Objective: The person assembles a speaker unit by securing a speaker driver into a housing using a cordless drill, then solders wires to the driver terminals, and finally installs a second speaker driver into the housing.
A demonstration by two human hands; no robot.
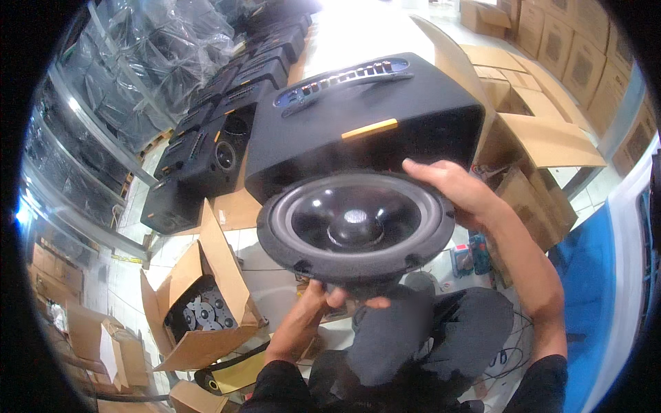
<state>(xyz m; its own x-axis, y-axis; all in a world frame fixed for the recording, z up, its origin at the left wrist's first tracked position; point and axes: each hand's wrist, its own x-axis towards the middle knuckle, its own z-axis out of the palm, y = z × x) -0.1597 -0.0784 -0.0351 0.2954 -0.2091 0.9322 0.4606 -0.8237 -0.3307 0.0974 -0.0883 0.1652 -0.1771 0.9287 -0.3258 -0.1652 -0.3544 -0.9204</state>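
Observation:
I hold a round black speaker driver (pixel 354 224) with a grey cone and dark dust cap in front of me, face up and tilted toward me. My left hand (pixel 320 303) grips its lower rim from underneath. My right hand (pixel 454 189) holds its upper right rim, fingers curled over the edge. Just behind the driver lies a large black speaker cabinet (pixel 358 120) with a blue control panel, a handle and an orange strip on its side.
An open cardboard box (pixel 203 313) with several drivers inside stands at lower left. A row of black cabinets (pixel 227 117) runs along the left, next to plastic-wrapped stock. Open and stacked cardboard boxes (pixel 544 138) fill the right side. My dark-clothed knees (pixel 427 330) are below.

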